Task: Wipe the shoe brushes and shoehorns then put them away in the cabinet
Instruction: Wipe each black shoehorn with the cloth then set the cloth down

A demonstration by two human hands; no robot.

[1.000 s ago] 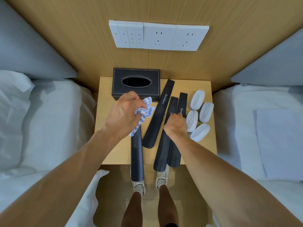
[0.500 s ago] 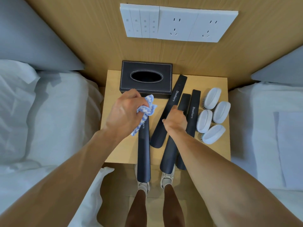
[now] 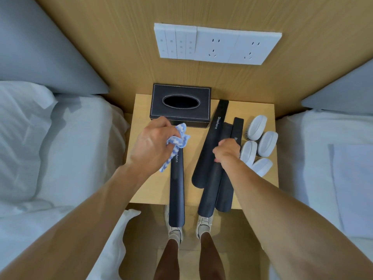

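- Four shoehorns are lying on the nightstand (image 3: 139,158), and you are wiping only the first one.
- Your left hand (image 3: 153,146) is gripping the blue-white cloth (image 3: 178,139) in a bunched fist and is pressing it on the upper end of the left shoehorn (image 3: 177,190), at about 10 o'clock from the table middle.
- Your right hand (image 3: 227,151) is curling its fingers round the middle shoehorn (image 3: 211,190) at 3 o'clock, close beside the brushes; I judge you are getting the next one ready.
- Another two shoehorns, the long slanted shoehorn (image 3: 210,150) and the right shoehorn (image 3: 235,130), are waiting beside it.
- Four white shoe brushes (image 3: 267,144) are sitting in a cluster at 2 o'clock, and they are looking untouched.
- Nothing is going into the cabinet yet, and no cabinet is showing; I judge the task is in an early stage.
- At 12 o'clock the black tissue box (image 3: 181,107) is standing.
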